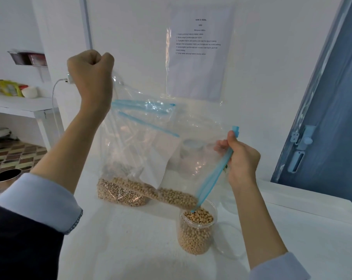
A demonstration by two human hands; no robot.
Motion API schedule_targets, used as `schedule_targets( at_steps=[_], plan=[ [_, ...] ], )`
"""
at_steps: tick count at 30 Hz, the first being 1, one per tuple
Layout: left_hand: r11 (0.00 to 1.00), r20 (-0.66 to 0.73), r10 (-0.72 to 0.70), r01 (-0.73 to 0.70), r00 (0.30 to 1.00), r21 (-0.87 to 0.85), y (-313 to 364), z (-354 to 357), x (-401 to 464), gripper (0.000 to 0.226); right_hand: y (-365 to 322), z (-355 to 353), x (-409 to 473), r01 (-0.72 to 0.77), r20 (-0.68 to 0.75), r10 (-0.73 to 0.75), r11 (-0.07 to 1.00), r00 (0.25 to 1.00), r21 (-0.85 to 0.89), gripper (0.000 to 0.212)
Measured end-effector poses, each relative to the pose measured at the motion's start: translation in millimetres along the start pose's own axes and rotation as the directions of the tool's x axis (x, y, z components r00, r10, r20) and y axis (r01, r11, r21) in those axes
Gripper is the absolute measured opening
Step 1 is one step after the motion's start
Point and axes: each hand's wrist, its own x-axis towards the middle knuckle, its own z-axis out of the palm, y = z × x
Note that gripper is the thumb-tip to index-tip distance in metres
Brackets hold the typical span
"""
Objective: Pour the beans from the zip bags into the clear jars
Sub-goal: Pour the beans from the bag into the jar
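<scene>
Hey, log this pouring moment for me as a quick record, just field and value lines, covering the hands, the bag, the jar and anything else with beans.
left hand: raised, grips the bottom corner of the zip bag
right hand: pinches the blue zip edge
zip bag: tilted, open corner over the jar mouth, beans gathered at the low end
jar: upright on the white table, nearly full of beans
second bag: behind, holds beans, rests on the table

A clear plastic zip bag with a blue zipper strip (167, 158) hangs tilted, its lower corner over the open clear round plastic jar (195, 233), nearly full of tan beans. A second bean-filled clear bag (120, 195) sits left of the jar.
</scene>
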Motion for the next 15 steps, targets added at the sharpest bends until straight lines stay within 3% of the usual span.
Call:
schedule_targets(
  at_steps=[15],
  plan=[
    [0.996,-0.045,-0.025,0.029,0.999,0.080,9.7,-3.8,4.9,0.033,-4.6,2.7,-4.9,-0.017,0.046,0.016,0.999,0.999,0.034,0.026]
  ],
)
